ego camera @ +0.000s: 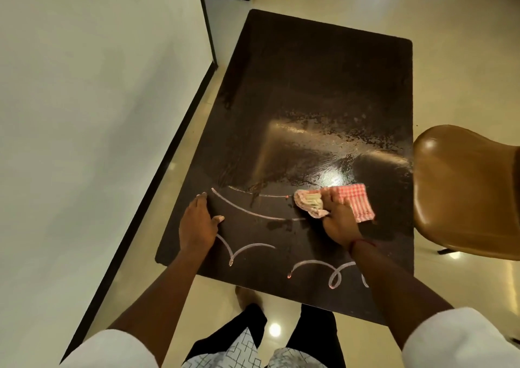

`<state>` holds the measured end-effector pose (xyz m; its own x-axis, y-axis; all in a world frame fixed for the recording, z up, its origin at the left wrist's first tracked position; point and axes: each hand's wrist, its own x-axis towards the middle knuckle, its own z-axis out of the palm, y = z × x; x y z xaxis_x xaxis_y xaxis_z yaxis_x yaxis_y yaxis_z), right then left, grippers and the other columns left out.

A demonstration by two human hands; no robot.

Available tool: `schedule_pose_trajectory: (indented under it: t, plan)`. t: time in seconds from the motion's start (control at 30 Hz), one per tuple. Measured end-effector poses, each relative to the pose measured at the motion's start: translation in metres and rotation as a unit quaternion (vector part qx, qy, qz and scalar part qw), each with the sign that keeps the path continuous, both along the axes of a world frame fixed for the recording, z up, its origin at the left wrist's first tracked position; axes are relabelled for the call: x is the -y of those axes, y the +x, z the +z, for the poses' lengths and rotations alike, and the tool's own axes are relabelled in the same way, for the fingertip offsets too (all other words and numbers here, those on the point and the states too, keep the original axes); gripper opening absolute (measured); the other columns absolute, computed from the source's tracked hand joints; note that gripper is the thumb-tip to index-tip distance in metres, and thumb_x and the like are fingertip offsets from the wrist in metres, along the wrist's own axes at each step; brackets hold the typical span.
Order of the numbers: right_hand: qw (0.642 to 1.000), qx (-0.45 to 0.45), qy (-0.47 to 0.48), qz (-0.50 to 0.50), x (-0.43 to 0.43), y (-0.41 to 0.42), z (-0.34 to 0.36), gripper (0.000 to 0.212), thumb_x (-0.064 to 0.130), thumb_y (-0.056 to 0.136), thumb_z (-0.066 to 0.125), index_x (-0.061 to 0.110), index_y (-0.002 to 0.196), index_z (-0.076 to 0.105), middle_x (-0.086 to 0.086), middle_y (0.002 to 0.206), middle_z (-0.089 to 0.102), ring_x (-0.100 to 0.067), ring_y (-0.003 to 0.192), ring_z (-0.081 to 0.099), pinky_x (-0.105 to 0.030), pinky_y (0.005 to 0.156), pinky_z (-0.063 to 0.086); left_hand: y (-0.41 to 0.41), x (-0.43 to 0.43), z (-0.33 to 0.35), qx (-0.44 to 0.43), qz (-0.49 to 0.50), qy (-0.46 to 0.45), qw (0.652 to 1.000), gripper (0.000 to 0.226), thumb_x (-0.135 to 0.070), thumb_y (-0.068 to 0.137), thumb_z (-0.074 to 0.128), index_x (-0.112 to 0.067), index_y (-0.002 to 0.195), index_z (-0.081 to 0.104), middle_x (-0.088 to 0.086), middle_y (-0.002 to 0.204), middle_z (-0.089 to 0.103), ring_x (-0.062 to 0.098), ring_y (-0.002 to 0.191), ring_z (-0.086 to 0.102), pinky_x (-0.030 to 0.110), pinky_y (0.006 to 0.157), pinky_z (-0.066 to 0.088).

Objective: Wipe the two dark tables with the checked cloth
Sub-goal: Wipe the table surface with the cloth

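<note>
Wiping of 1 dark table (309,91), seen from the head camera. The right hand (339,221) presses the checked cloth (353,200) flat against the tabletop, fingers closed over its bunched middle; the cloth lies toward the table's right edge, in the near half of the surface, with its red-and-white checked part spread to the right of the hand and a crumpled pale fold to the left. The left hand (197,224) rests open on the tabletop near the left edge, fingers spread and holding nothing, apparently as a brace. A wet, glossy sheen with beaded droplets covers the middle of the table, which suggests this zone has been passed over with the damp cloth; the far half looks dull and its state cannot be judged. Pale curved marks (253,211) remain between the 2 hands, and looped marks (334,276) remain along the near edge, so the near strip appears not yet wiped. Only 1 table is in view; the 2nd table is out of frame, and its condition cannot be told. A brown chair (464,187) stands just beside the right edge.
</note>
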<state>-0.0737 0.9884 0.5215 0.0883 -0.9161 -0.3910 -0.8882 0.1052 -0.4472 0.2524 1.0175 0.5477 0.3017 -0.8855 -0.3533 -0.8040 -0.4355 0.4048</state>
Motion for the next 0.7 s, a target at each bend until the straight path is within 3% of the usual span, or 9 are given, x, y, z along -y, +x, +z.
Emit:
schedule_pose_trajectory:
  t: [0.1, 0.2, 0.3, 0.4, 0.47, 0.57, 0.7]
  plan:
    - [0.993, 0.024, -0.003, 0.119, -0.009, 0.007, -0.004, 0.062, 0.016, 0.088, 0.050, 0.014, 0.147, 0.031, -0.012, 0.156, 0.021, -0.022, 0.147, 0.010, -0.038, 0.117, -0.002, 0.002, 0.001, 0.002, 0.005, -0.008, 0.004, 1.000, 0.078, -0.026, 0.082, 0.075, -0.015, 0.147, 0.034, 0.009, 0.147, 0.045, 0.028, 0.135, 0.045, 0.044, 0.108, 0.040]
    - [0.976, 0.038, -0.003, 0.216, -0.016, -0.025, -0.006, 0.058, 0.025, 0.087, 0.057, 0.015, 0.141, 0.041, -0.008, 0.150, 0.035, -0.020, 0.143, 0.020, -0.035, 0.116, 0.001, 0.005, 0.003, 0.004, -0.001, -0.002, 0.009, 1.000, 0.082, -0.027, 0.079, 0.078, -0.016, 0.147, 0.033, 0.009, 0.145, 0.047, 0.028, 0.134, 0.047, 0.045, 0.108, 0.041]
    - [0.989, 0.005, -0.001, 0.150, -0.005, -0.041, -0.005, 0.060, 0.024, 0.085, 0.050, 0.016, 0.143, 0.037, -0.009, 0.152, 0.031, -0.027, 0.144, 0.023, -0.033, 0.117, 0.001, 0.008, 0.002, 0.004, -0.006, 0.006, 0.004, 1.000, 0.077, -0.027, 0.080, 0.077, -0.015, 0.145, 0.037, 0.008, 0.143, 0.050, 0.026, 0.133, 0.047, 0.044, 0.108, 0.040]
    - [1.000, -0.009, -0.008, 0.025, 0.005, -0.004, -0.008, 0.073, 0.026, 0.078, 0.035, 0.013, 0.149, 0.027, -0.012, 0.157, 0.019, -0.029, 0.147, 0.011, -0.038, 0.117, -0.001, 0.004, 0.000, 0.003, -0.006, 0.014, -0.001, 1.000, 0.072, -0.022, 0.080, 0.077, -0.013, 0.142, 0.041, 0.008, 0.142, 0.050, 0.025, 0.132, 0.048, 0.042, 0.108, 0.041]
    - [1.000, -0.001, -0.003, 0.012, 0.007, 0.034, -0.004, 0.078, 0.025, 0.073, 0.031, 0.011, 0.150, 0.022, -0.015, 0.158, 0.015, -0.029, 0.147, 0.005, -0.042, 0.117, -0.002, 0.003, -0.001, 0.002, -0.002, 0.011, -0.011, 1.000, 0.068, -0.019, 0.081, 0.076, -0.013, 0.140, 0.044, 0.008, 0.141, 0.051, 0.024, 0.131, 0.049, 0.040, 0.107, 0.043]
    - [0.994, 0.024, 0.018, 0.110, -0.001, 0.066, 0.001, 0.070, 0.021, 0.081, 0.038, 0.014, 0.149, 0.024, -0.012, 0.158, 0.016, -0.026, 0.148, 0.006, -0.041, 0.117, -0.004, 0.003, -0.002, 0.002, 0.003, 0.005, -0.016, 1.000, 0.065, -0.021, 0.081, 0.076, -0.013, 0.139, 0.046, 0.007, 0.142, 0.049, 0.023, 0.131, 0.048, 0.039, 0.107, 0.042]
    - [0.963, 0.024, 0.001, 0.268, -0.008, 0.039, -0.011, 0.059, 0.025, 0.091, 0.052, 0.022, 0.146, 0.030, -0.002, 0.155, 0.026, -0.019, 0.146, 0.015, -0.028, 0.115, -0.008, 0.007, -0.002, 0.001, 0.001, 0.002, -0.012, 1.000, 0.067, -0.027, 0.081, 0.076, -0.013, 0.139, 0.045, 0.007, 0.145, 0.048, 0.023, 0.134, 0.046, 0.039, 0.109, 0.040]
